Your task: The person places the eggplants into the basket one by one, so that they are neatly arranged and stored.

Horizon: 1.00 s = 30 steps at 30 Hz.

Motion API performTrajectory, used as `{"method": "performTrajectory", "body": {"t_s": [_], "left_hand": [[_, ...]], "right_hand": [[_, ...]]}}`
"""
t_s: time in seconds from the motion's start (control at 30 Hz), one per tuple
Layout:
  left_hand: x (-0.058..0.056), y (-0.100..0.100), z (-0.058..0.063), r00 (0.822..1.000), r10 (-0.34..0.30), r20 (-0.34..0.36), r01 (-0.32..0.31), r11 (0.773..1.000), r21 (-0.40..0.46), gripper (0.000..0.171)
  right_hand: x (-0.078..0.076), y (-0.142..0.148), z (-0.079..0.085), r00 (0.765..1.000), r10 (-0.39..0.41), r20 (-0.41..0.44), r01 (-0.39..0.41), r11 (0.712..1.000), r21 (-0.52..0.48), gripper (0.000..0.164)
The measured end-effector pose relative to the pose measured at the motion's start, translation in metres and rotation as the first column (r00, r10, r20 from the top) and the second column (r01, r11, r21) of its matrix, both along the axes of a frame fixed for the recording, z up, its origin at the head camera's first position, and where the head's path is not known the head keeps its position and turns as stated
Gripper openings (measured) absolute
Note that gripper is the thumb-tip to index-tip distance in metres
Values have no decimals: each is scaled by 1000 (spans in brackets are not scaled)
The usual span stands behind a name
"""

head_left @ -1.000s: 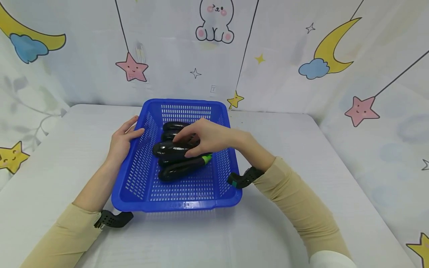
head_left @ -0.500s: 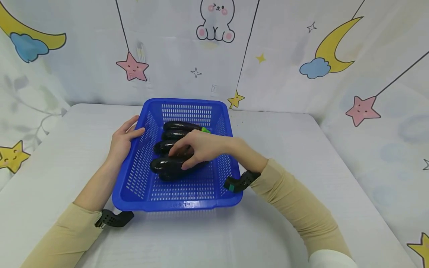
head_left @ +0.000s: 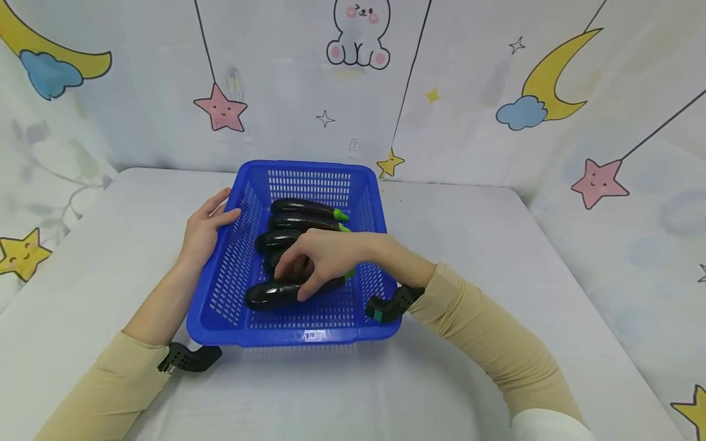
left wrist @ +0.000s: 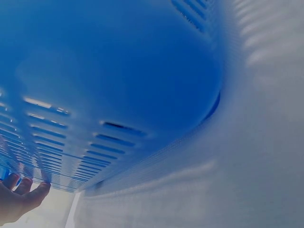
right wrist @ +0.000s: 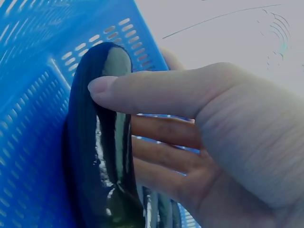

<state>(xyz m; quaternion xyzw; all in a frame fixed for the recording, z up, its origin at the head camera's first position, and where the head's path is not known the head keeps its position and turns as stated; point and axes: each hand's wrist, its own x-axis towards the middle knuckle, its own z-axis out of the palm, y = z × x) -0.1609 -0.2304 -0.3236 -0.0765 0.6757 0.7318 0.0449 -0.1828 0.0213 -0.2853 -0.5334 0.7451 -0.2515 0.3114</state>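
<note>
A blue plastic basket (head_left: 295, 337) with slotted walls stands on the white table and holds several glossy dark eggplants lying side by side. My left hand (head_left: 201, 236) holds the basket's left rim, the thumb over the edge; its fingers (left wrist: 38, 192) lie along the outer wall in the left wrist view. Inside the basket, my right hand (head_left: 325, 260) pinches the nearest eggplant (head_left: 270, 296) between thumb and fingers. In the right wrist view the thumb (right wrist: 107, 90) presses on that eggplant's side, with the other fingers behind it. The hand hides parts of the middle eggplants.
Two eggplants with green stems, the farthest one (head_left: 303, 207) and its neighbour (head_left: 303, 222), lie at the back of the basket. White table surface (head_left: 469, 245) surrounds the basket. Behind it hangs a white curtain (head_left: 287, 79) printed with stars and moons.
My right hand has moved from the middle eggplants toward the basket's near side, and the eggplant in its grasp has come nearer with it. The left hand and the basket stay put.
</note>
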Motion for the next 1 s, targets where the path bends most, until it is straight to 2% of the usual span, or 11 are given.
{"method": "performTrajectory", "body": {"t_s": [0.17, 0.37, 0.57, 0.8, 1.0], "left_hand": [[-1, 1, 0, 1000, -2, 0, 2, 1000, -23, 64], [-1, 1, 1, 1000, 4, 7, -4, 1000, 19, 65], [0, 1, 1, 1000, 9, 5, -9, 1000, 18, 66], [0, 0, 0, 1000, 8, -3, -8, 1000, 12, 67], [-1, 0, 0, 1000, 7, -2, -7, 1000, -1, 67]], "right_hand": [[3, -3, -3, 1000, 26, -4, -26, 998, 49, 42], [6, -5, -8, 1000, 27, -11, -26, 996, 84, 43], [8, -7, -12, 998, 62, -24, -59, 994, 97, 43], [9, -6, -14, 997, 76, 30, -79, 988, 133, 44], [8, -7, -15, 996, 81, 29, -84, 989, 123, 42]]}}
